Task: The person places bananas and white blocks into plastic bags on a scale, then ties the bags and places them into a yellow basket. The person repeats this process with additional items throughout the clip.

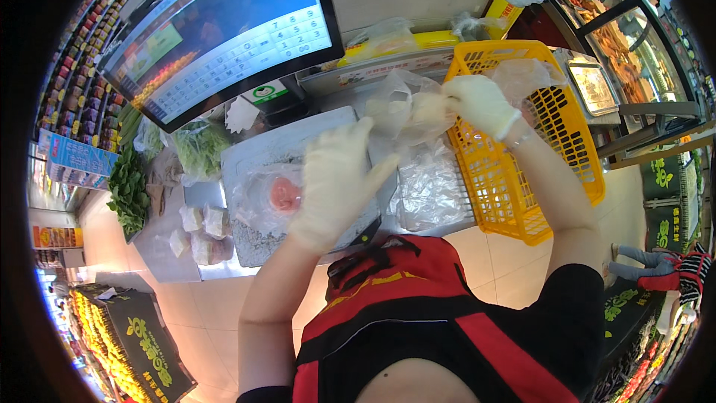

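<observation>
My left hand, in a whitish glove, is spread over the right part of a grey weighing scale's platform, holding nothing that I can see. Beside it on the platform lies a clear plastic bag with a reddish-pink food item. My right hand, gloved too, has its fingers closed on a clear plastic bag with something pale in it, at the left rim of a yellow plastic basket. A pile of clear plastic bags lies between scale and basket.
A touchscreen monitor stands behind the scale. Left of the scale are several small wrapped pale packets, bagged green vegetables and dark leafy greens. A glass display case stands at the upper right. A person is at the far right.
</observation>
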A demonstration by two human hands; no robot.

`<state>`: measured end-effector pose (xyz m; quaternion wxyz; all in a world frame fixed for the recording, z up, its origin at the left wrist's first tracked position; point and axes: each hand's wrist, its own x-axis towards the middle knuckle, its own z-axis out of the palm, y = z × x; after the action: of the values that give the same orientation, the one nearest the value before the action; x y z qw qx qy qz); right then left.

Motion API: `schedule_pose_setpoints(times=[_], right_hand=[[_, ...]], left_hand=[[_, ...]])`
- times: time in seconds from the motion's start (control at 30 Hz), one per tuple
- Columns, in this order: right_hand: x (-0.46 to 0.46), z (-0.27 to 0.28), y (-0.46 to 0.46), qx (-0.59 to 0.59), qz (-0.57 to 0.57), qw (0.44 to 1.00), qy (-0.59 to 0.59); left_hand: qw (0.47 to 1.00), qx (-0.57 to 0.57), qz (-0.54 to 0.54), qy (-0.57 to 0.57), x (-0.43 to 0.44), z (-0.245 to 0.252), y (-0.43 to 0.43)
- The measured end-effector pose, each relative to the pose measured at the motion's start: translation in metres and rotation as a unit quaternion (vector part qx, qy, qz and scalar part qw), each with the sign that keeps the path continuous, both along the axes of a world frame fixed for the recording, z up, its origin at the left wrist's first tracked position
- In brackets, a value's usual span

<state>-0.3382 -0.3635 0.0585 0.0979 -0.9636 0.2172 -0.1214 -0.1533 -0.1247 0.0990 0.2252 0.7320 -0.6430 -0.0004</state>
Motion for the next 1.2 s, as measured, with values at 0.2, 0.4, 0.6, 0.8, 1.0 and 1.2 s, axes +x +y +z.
schedule_pose_setpoints(times=[0.2,0.4,0.6,0.8,1.0,1.2], right_hand=[[0.055,-0.066,-0.032,-0.052,0.103,0.97,0.213],[0.091,-0.112,-0.05,-0.117,0.186,0.937,0.271],[0.094,-0.064,-0.046,-0.001,0.159,0.944,0.289],[0.04,-0.001,-0.035,-0.014,0.233,0.934,0.27],[0.05,-0.004,-0.029,0.023,0.296,0.923,0.245],[0.114,-0.081,-0.04,0.187,0.183,0.917,0.3]], left_hand=[[0.981,0.132,0.125,-0.074,-0.027,-0.071,-0.131],[0.969,0.001,0.127,0.211,0.015,-0.112,-0.125],[0.941,-0.026,0.137,0.31,0.012,-0.106,-0.111],[0.938,-0.04,0.14,0.315,0.012,-0.099,-0.105],[0.933,-0.074,0.113,0.335,0.009,-0.1,-0.106],[0.905,-0.122,0.105,0.394,0.007,-0.103,-0.109]])
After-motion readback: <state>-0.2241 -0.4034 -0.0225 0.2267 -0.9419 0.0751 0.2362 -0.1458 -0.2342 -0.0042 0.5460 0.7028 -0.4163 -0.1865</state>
